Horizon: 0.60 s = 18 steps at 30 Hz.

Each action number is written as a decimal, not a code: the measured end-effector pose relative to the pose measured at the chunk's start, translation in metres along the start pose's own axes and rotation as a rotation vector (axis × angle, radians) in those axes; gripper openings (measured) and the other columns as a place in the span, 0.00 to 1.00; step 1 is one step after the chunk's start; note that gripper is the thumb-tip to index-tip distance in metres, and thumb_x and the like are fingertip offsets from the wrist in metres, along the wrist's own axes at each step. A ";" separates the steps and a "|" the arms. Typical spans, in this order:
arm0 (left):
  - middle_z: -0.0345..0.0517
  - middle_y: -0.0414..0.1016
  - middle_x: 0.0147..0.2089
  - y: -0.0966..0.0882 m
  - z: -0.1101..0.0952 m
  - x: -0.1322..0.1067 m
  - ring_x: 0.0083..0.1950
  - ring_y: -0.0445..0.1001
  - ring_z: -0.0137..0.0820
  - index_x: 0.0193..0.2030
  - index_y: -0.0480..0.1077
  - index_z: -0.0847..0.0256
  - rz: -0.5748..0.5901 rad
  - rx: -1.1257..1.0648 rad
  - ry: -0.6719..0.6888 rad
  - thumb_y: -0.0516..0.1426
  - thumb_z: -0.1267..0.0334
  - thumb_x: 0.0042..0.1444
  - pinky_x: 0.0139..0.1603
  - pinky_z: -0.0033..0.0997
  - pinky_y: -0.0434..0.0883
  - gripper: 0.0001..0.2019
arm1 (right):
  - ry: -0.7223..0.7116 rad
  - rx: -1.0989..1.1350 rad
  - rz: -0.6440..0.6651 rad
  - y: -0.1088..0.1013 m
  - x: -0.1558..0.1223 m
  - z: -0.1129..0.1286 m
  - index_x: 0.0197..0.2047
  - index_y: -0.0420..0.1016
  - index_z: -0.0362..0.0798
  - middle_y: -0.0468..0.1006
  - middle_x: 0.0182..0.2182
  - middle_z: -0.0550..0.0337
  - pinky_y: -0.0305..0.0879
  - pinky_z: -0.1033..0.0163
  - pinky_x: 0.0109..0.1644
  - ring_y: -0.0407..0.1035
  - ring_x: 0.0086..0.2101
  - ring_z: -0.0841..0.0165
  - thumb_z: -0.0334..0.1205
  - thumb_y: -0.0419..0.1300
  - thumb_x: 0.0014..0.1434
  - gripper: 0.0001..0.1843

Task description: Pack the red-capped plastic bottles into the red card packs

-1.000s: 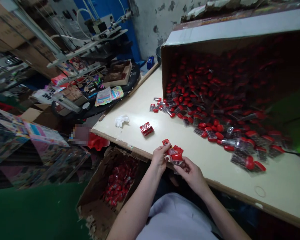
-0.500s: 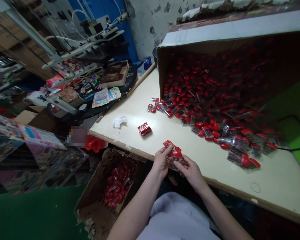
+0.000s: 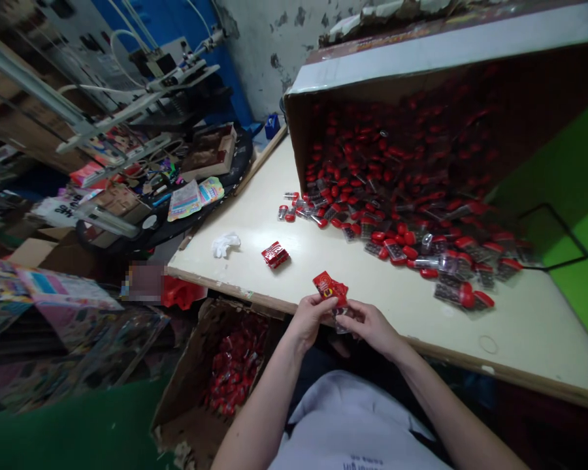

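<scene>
Overlapping red printed packets [image 3: 327, 285], tilted

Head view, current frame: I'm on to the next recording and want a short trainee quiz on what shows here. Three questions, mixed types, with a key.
1. True or false: on the table, the crumpled white tissue touches the small red stack.
2. Multiple choice: what do the fingers of the left hand hold?
A) the crumpled white tissue
B) red printed cards
C) a thin loop
3. Fill in the blank: the large carton, open toward the person, holds many clear packs with tops coloured ____.

Key: 1. False, they lie apart. 2. B. 3. Red.
</scene>
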<state>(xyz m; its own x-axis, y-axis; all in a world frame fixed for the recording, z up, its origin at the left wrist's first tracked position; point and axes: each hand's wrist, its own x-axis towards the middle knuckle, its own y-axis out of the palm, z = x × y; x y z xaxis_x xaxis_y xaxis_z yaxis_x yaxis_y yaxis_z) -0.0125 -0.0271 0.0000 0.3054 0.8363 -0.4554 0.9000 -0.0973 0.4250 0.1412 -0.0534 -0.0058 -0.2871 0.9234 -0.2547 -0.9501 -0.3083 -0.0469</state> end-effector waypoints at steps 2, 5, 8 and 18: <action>0.54 0.77 0.40 0.001 -0.002 -0.002 0.37 0.74 0.33 0.40 0.75 0.67 0.011 0.000 -0.009 0.63 0.58 0.44 0.42 0.32 0.66 0.17 | 0.019 0.071 0.035 -0.002 0.000 0.002 0.37 0.71 0.45 0.68 0.22 0.66 0.55 0.70 0.21 0.58 0.19 0.76 0.48 0.58 0.54 0.14; 0.54 0.77 0.38 0.003 -0.003 -0.004 0.36 0.74 0.34 0.39 0.75 0.67 0.000 0.001 -0.035 0.63 0.56 0.42 0.40 0.32 0.66 0.19 | 0.023 0.070 0.058 -0.004 0.000 0.006 0.37 0.71 0.45 0.68 0.21 0.66 0.54 0.70 0.21 0.58 0.18 0.76 0.47 0.58 0.53 0.14; 0.54 0.77 0.37 0.004 -0.002 -0.005 0.35 0.74 0.35 0.38 0.76 0.67 -0.045 0.035 -0.044 0.65 0.55 0.39 0.39 0.33 0.67 0.20 | -0.007 -0.034 0.041 -0.007 0.000 0.008 0.36 0.73 0.46 0.70 0.22 0.65 0.56 0.69 0.22 0.61 0.20 0.74 0.46 0.59 0.52 0.13; 0.54 0.77 0.36 0.000 0.008 0.000 0.32 0.73 0.32 0.37 0.75 0.70 -0.079 -0.014 -0.056 0.65 0.59 0.41 0.37 0.31 0.68 0.18 | 0.071 -0.078 -0.058 -0.005 0.004 -0.004 0.30 0.74 0.45 0.68 0.18 0.66 0.56 0.70 0.22 0.60 0.18 0.74 0.49 0.58 0.51 0.15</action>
<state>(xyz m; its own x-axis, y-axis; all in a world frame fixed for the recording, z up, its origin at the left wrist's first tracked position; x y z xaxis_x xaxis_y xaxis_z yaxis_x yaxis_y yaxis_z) -0.0098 -0.0318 -0.0058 0.2507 0.8098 -0.5305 0.9177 -0.0244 0.3965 0.1451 -0.0489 -0.0101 -0.2198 0.9225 -0.3173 -0.9518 -0.2741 -0.1376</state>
